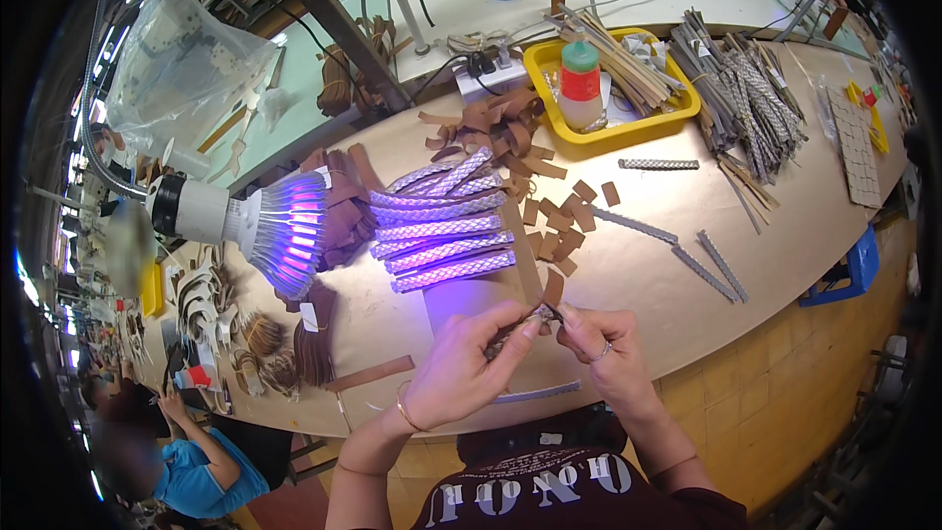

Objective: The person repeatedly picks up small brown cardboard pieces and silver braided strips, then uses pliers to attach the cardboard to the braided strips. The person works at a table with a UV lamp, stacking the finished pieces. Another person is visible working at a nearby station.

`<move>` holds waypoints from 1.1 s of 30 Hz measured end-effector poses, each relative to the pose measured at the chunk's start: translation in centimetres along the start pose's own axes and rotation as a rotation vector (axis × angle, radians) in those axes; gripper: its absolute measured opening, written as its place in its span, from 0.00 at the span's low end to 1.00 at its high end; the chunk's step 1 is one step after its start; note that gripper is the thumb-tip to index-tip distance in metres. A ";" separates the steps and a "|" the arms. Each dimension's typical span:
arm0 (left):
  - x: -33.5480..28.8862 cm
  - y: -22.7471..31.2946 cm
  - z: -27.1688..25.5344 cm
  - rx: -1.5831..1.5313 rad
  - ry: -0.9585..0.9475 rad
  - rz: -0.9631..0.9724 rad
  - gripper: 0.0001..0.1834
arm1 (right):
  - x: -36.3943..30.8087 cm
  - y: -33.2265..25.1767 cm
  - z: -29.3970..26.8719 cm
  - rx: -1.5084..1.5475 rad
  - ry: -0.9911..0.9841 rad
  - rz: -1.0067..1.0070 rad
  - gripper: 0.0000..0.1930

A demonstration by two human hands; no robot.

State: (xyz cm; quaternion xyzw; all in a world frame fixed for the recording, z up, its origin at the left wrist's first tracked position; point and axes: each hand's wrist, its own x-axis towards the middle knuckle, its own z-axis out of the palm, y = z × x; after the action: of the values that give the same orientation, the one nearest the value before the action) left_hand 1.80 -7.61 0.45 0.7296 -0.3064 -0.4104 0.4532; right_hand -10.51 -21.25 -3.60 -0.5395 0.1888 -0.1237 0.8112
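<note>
My left hand is closed round a short braided strap, thumb and fingers pinching near its end. My right hand, with a ring on one finger, pinches at the same end, its fingertips almost touching the left thumb. A small brown leather tab sticks up just beyond the fingertips; whether it is joined to the strap I cannot tell. Beyond my hands, a row of braided straps lies under a lamp glowing purple. Loose brown tabs are scattered to the right of that row.
A yellow tray holds a red-and-green bottle and thin strips. Bundles of grey braids lie at the far right. Single braids rest nearer. Leather bundles sit on the left. A person in blue works at lower left.
</note>
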 end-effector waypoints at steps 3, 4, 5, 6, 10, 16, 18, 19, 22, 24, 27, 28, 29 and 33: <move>0.2 0.0 0.1 -0.056 -0.009 -0.034 0.13 | 0.0 0.4 -0.3 -0.009 0.022 0.001 0.19; 0.4 0.0 0.1 -0.036 -0.015 -0.035 0.13 | 0.1 0.6 -0.5 -0.005 0.026 -0.012 0.19; 0.5 0.1 0.1 -0.007 -0.020 -0.065 0.13 | 0.3 0.9 -0.6 0.036 0.047 0.038 0.18; 0.5 0.1 0.2 0.027 -0.032 -0.023 0.13 | 0.5 1.2 -0.8 0.079 0.067 0.074 0.17; -0.3 0.3 0.8 0.329 -0.036 0.150 0.12 | 1.4 2.5 -1.8 0.182 0.082 0.178 0.23; -2.3 -1.4 0.9 0.635 0.137 0.106 0.13 | 1.7 4.0 -2.8 0.093 0.082 0.133 0.18; -1.2 -2.4 -0.1 0.733 0.251 0.231 0.12 | 2.0 4.1 -2.8 0.016 0.116 0.090 0.15; -0.3 -2.9 -0.7 0.767 0.330 0.345 0.10 | 2.0 4.0 -2.8 -0.009 0.120 0.079 0.14; 1.9 -3.7 -2.2 0.960 0.485 0.556 0.09 | 2.0 3.1 -2.9 -0.117 0.127 0.065 0.13; 3.3 -3.8 -3.1 1.099 0.529 0.628 0.09 | 1.9 2.8 -2.7 -0.131 0.123 0.045 0.14; 5.2 -4.1 -3.9 1.210 0.609 0.762 0.11 | 1.8 3.0 -2.5 -0.149 0.155 0.058 0.15; 5.8 -4.3 -3.9 1.227 0.618 0.768 0.13 | 1.7 3.2 -2.4 -0.148 0.178 0.063 0.15; 6.4 -4.4 -4.0 1.247 0.627 0.769 0.16 | 1.7 3.4 -2.2 -0.148 0.201 0.069 0.15; 7.3 -4.6 -4.0 1.212 0.763 0.770 0.25 | 1.4 3.7 -2.2 -0.168 0.182 0.061 0.17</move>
State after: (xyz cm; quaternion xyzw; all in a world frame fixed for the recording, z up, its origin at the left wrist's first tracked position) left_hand 9.10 -10.12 -5.10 0.7813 -0.5292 0.2885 0.1621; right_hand -10.20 -22.20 -8.00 -0.5859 0.2875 -0.1310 0.7462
